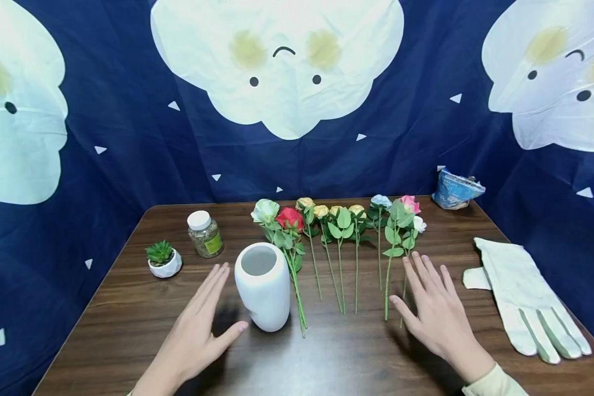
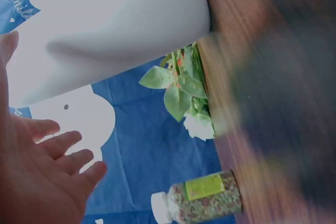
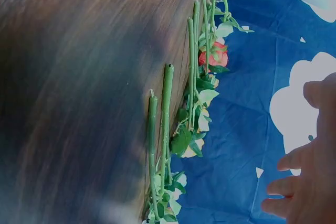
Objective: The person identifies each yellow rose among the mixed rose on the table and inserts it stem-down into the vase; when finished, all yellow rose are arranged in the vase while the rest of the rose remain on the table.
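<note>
My left hand point(image 1: 196, 324) hovers just left of a white vase point(image 1: 263, 289), fingers straight and thumb spread, holding nothing. The vase stands upright; in the left wrist view its smooth side point(image 2: 126, 30) fills the top, beside the hand point(image 2: 42, 166). Over on the right, my right hand point(image 1: 435, 311) is held with fingers extended near the lower stems of a pink rose point(image 1: 410, 204) and a white flower point(image 1: 419, 224). Between the hands lie a red rose point(image 1: 290, 218), a pale green-white rose point(image 1: 265, 211), several yellow roses point(image 1: 320, 211) and a light blue rose point(image 1: 381, 201).
A lidded jar of granules point(image 1: 206, 235) and a small potted succulent point(image 1: 163, 259) stand at the left. White gloves point(image 1: 527, 297) lie along the right edge. At the back right corner sits a crumpled blue bag point(image 1: 456, 190). Blue cloth point(image 1: 297, 165) hangs behind the wooden table point(image 1: 346, 357).
</note>
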A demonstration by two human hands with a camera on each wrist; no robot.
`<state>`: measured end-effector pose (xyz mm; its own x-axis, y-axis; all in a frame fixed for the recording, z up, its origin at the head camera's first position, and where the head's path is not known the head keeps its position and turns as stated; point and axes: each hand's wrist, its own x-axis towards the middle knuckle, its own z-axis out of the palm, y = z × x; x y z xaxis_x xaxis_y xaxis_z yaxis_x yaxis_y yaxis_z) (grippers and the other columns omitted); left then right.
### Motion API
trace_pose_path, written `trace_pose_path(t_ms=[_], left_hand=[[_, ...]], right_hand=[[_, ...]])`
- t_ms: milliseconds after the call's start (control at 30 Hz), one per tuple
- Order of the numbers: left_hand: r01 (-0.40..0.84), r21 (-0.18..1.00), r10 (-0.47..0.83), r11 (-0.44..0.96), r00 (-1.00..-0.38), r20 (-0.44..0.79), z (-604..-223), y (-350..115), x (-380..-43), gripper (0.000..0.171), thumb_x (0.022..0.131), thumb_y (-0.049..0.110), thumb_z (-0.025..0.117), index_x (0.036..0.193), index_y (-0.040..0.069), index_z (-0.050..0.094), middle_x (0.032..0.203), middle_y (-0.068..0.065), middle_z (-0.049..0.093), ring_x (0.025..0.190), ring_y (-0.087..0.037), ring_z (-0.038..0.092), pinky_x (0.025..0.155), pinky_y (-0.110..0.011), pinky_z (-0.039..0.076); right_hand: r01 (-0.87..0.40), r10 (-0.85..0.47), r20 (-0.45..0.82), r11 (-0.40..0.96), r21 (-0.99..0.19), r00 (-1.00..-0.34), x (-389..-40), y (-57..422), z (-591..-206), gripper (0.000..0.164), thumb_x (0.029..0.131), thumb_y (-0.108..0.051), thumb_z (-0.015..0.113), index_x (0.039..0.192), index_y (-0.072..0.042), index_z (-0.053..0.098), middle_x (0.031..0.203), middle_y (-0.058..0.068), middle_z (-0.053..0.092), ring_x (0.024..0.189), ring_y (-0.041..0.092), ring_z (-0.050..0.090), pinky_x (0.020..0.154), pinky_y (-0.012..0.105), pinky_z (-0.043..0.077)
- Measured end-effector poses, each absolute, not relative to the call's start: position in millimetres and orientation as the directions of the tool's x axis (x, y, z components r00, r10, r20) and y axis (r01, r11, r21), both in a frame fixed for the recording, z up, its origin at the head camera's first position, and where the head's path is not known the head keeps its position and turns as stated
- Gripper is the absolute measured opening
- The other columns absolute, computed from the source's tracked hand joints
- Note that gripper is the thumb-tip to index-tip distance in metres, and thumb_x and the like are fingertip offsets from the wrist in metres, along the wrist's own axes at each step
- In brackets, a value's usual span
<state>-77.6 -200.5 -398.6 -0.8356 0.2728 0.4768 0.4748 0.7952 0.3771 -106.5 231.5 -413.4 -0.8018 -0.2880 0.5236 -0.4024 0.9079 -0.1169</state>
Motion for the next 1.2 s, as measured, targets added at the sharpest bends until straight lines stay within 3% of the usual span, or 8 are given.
trace_pose_path(t_ms=[167,367,567,767,967,1200], left_hand=[[0.488,0.464,0.254,0.739,-0.841,0.479,-393.6,-191.1,-83.6,0.105,0.078,0.03,0.09,0.163,0.014,0.031,0.158,-0.015,0.046,0.14,-0.036,0.049,0.114,-0.009,0.021],[0.564,0.539,0.236,0.625,-0.795,0.558,-390.6,-182.1,-98.2,0.103,0.068,0.021,0.096,0.155,0.009,0.044,0.144,-0.011,0.061,0.122,-0.024,0.064,0.101,-0.019,0.048],[0.604,0.639,0.218,0.476,-0.785,0.58,-388.1,-179.6,-110.3,0.099,0.062,0.008,0.096,0.151,0.006,0.05,0.124,-0.013,0.072,0.11,-0.013,0.069,0.092,-0.014,0.052],[0.584,0.646,0.195,0.491,-0.797,0.572,-387.6,-178.5,-116.1,0.093,0.06,0.013,0.098,0.143,0.006,0.057,0.112,-0.007,0.075,0.1,-0.005,0.069,0.085,-0.014,0.055],[0.597,0.639,0.176,0.486,-0.782,0.598,-390.0,-178.4,-120.8,0.087,0.059,0.018,0.1,0.136,0.004,0.062,0.108,-0.008,0.076,0.095,-0.005,0.07,0.079,-0.014,0.056],[0.61,0.649,0.149,0.454,-0.771,0.619,-392.6,-176.4,-122.7,0.078,0.059,0.021,0.099,0.128,0.006,0.066,0.106,-0.007,0.076,0.091,-0.005,0.07,0.074,-0.018,0.058]], right_hand=[[-0.395,-0.279,0.497,0.908,-0.143,-0.822,-107.1,229.1,-413.4,0.074,0.103,-0.052,0.054,0.151,0.004,0.046,0.156,0.027,0.044,0.144,0.044,0.039,0.129,0.043,0.006],[-0.389,-0.275,0.45,0.903,-0.184,-0.85,-108.7,225.4,-410.2,0.073,0.101,-0.046,0.06,0.152,0.004,0.044,0.157,0.027,0.043,0.143,0.046,0.041,0.129,0.042,0.011],[-0.38,-0.267,0.424,0.901,-0.208,-0.865,-112.1,222.8,-407.8,0.072,0.102,-0.042,0.061,0.152,0.005,0.043,0.156,0.027,0.043,0.142,0.046,0.042,0.125,0.051,0.023],[-0.382,-0.266,0.4,0.891,-0.244,-0.877,-116.2,220.9,-405.6,0.07,0.102,-0.038,0.062,0.151,0.008,0.043,0.154,0.029,0.045,0.139,0.047,0.045,0.113,0.06,0.037],[-0.352,-0.239,0.339,0.876,-0.329,-0.91,-121.2,219.5,-405.3,0.067,0.104,-0.035,0.06,0.151,0.009,0.042,0.151,0.033,0.046,0.134,0.053,0.048,0.109,0.065,0.04],[-0.338,-0.191,0.321,0.794,-0.505,-0.928,-128.5,217.5,-406.1,0.056,0.107,-0.024,0.055,0.148,0.013,0.045,0.145,0.036,0.051,0.133,0.053,0.05,0.107,0.066,0.041]])
